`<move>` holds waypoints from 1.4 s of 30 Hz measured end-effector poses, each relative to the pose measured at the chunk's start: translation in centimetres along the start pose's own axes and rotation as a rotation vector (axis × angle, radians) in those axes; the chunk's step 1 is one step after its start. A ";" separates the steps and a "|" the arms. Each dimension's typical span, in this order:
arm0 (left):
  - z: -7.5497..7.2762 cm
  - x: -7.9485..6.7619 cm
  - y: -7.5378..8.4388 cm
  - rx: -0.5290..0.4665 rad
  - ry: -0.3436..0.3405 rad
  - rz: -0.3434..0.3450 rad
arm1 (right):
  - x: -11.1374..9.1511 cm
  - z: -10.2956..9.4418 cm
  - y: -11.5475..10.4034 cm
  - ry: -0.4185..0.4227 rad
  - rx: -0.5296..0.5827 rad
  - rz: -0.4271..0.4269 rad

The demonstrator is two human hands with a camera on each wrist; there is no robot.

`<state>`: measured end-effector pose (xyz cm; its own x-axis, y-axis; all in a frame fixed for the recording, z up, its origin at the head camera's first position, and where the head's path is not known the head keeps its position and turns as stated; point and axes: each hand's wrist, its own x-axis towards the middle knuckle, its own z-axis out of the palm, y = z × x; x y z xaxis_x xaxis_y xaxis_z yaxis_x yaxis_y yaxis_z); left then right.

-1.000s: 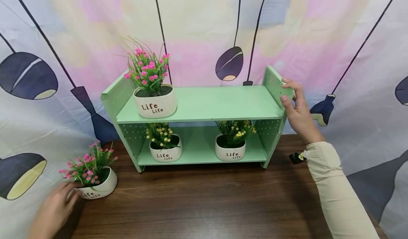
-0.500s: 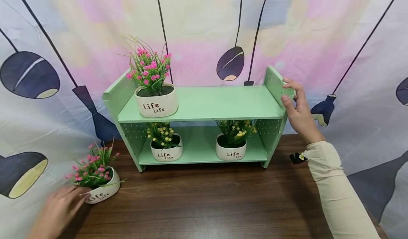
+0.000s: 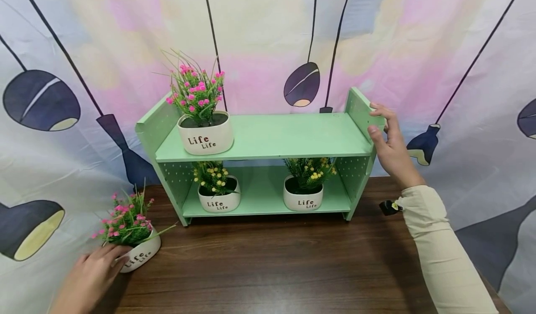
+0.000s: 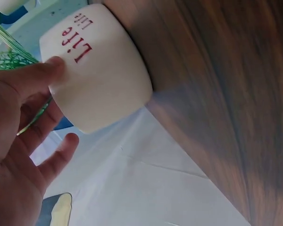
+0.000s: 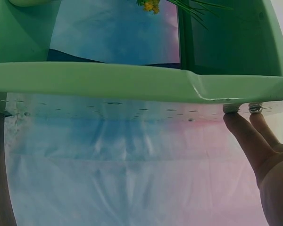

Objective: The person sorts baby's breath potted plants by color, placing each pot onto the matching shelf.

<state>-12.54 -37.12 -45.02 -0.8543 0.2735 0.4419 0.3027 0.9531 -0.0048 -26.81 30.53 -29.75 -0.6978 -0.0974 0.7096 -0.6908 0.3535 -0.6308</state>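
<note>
At the left of the dark wooden table point(image 3: 268, 263) my left hand point(image 3: 93, 271) pinches the near left rim of a white oval flowerpot point(image 3: 144, 254) with pink artificial flowers point(image 3: 125, 223). The thumb presses the lettered front point(image 4: 96, 70) in the left wrist view, fingers behind the rim. The pot sits askew, its base close at the tabletop. A light green two-tier shelf point(image 3: 289, 135) stands in the middle. My right hand point(image 3: 394, 152) rests fingertips and thumb against the outside of its right side panel point(image 5: 132, 82), fingers extended.
A second pink-flowered pot point(image 3: 205, 139) stands on the upper tier's left end. Below it, two yellow-flowered pots point(image 3: 218, 202) point(image 3: 303, 200) occupy the lower tier, left and right. A small black object point(image 3: 389, 207) appears beside the right cuff. A patterned curtain point(image 3: 259, 30) hangs behind.
My left hand has shifted slightly right and nearer, bringing the pink-flowered pot along and turning it askew. The right hand keeps its place at the shelf.
</note>
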 end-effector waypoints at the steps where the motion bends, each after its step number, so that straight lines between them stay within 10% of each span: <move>1: 0.0 0.0 0.2 0.002 -0.011 -0.012 | 0.0 0.0 0.0 0.000 0.001 0.001; 20: -0.2 0.0 4.4 0.039 -0.074 -0.016 | -0.2 0.0 -0.4 -0.015 -0.022 0.065; 30: -0.2 0.1 6.6 -0.014 0.162 0.173 | -0.3 -0.2 -0.5 -0.007 -0.017 0.050; 42: -1.2 1.3 11.1 -0.012 0.278 0.271 | -0.2 -0.2 0.5 -0.005 -0.007 0.034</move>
<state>-9.84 -26.31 -43.44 -0.5959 0.4678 0.6528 0.5081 0.8490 -0.1447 -26.99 30.88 -30.11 -0.7218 -0.0896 0.6863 -0.6653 0.3634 -0.6522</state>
